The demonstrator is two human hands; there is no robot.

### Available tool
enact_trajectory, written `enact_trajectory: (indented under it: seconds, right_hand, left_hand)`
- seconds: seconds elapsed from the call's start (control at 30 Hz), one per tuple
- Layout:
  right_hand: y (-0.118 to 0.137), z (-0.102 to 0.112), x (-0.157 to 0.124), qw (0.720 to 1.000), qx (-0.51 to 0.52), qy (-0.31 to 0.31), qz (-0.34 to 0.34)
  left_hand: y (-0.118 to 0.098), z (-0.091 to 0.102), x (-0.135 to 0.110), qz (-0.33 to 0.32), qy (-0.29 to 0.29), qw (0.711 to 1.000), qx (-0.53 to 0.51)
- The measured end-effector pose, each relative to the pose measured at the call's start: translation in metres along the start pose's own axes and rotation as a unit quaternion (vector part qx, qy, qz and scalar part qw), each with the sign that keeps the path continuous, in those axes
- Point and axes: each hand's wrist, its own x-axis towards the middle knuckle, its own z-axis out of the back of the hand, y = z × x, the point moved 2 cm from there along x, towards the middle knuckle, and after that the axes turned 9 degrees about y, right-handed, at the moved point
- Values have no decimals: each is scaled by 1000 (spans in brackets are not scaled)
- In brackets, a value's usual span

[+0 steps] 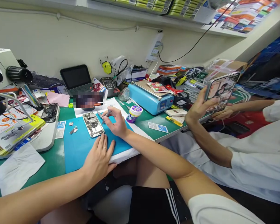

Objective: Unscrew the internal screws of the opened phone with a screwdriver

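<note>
An opened phone (92,124) with its insides showing lies on a blue mat (77,146) on the green bench. My right hand (115,123) is closed round a thin screwdriver (105,115), whose tip is at the phone's right edge. My left hand (99,158) lies flat on the mat just in front of the phone, fingers stretched out, a ring on one finger. Small loose parts (73,129) sit on the mat left of the phone.
A white jar with a purple label (133,114) and a blue heating machine (150,98) stand right of the mat. A microscope arm (18,76), a second opened phone (49,112) and boxes fill the left. At the right, another person in white holds up a phone (221,91).
</note>
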Motion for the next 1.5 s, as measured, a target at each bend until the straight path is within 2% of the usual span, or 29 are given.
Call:
enact_trajectory:
  seconds: [0.37, 0.77, 1.13, 1.5]
  right_hand:
    - [-2, 1, 7, 998, 13, -1, -59]
    - [1, -1, 6, 998, 19, 19, -65]
    - [2, -1, 6, 996, -20, 42, -77]
    - [11, 1, 4, 996, -32, 56, -58]
  left_hand:
    - [2, 1, 1, -1, -6, 1000, 0]
    - [2, -7, 3, -2, -15, 1000, 5]
    - [2, -6, 2, -5, -30, 1000, 5]
    - [-1, -8, 1, 0, -29, 1000, 4]
